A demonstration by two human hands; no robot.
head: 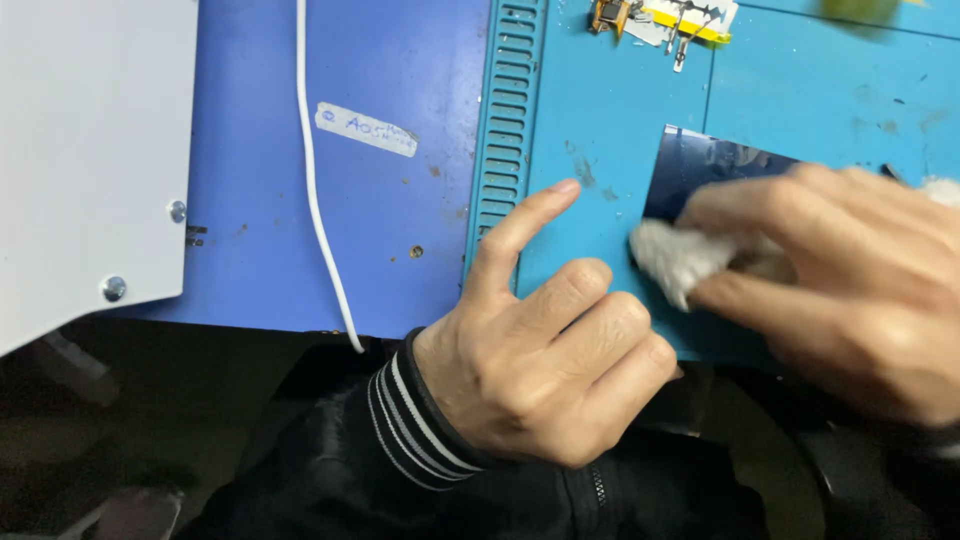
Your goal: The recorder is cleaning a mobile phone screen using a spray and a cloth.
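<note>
Right hand pinches white cloth on dark glass panel — left hand, half-curled and empty, rests just left of it.

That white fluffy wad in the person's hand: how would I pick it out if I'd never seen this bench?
Start at the teal work mat on the blue bench, then find the dark glossy panel lying on it. At that panel's near left corner, the right hand pinches the white wad in its fingertips. It is the only soft, fuzzy white thing there; the white cable is thin and smooth.
</note>
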